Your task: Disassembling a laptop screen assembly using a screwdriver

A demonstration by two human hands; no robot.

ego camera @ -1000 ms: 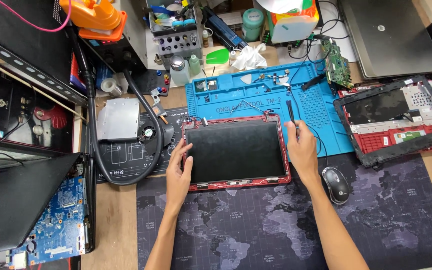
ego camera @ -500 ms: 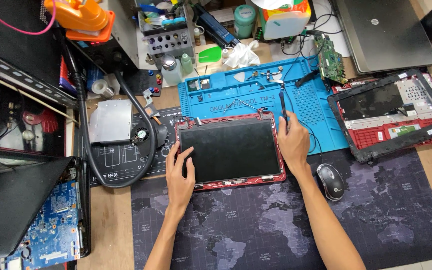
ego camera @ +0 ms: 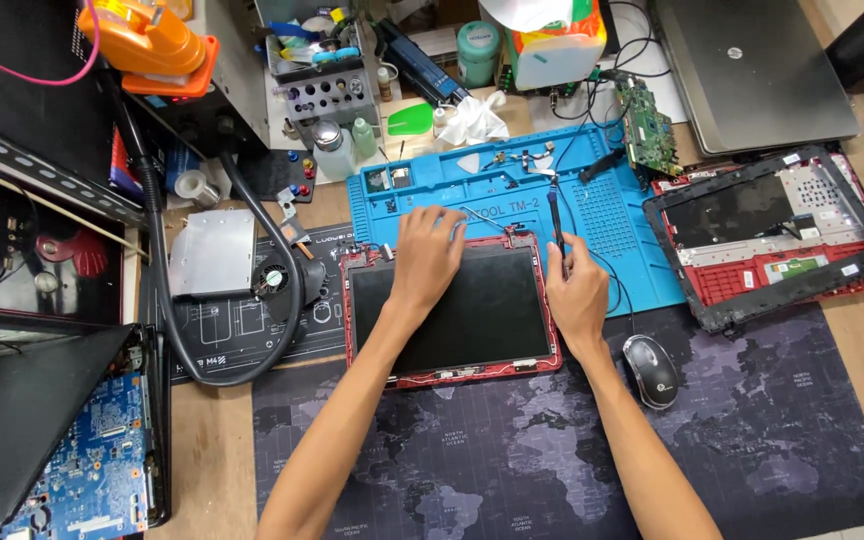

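A laptop screen panel (ego camera: 472, 320) lies face up in its red lid frame (ego camera: 352, 330) on the desk. My left hand (ego camera: 426, 255) reaches across it, fingers spread on the top edge of the panel. My right hand (ego camera: 576, 295) rests on the right edge of the frame and holds a thin black screwdriver (ego camera: 555, 215) upright, tip pointing away from me over the blue repair mat (ego camera: 612, 215).
A black mouse (ego camera: 651, 371) sits right of my right wrist. A red laptop base (ego camera: 772, 235) and a grey closed laptop (ego camera: 752, 75) lie at the right. A black hose (ego camera: 167, 290), a small fan (ego camera: 272, 278) and a blue circuit board (ego camera: 87, 470) lie left.
My left hand moved from the lower left side of the frame up to the top edge of the panel. My right hand stayed on the right edge with the screwdriver.
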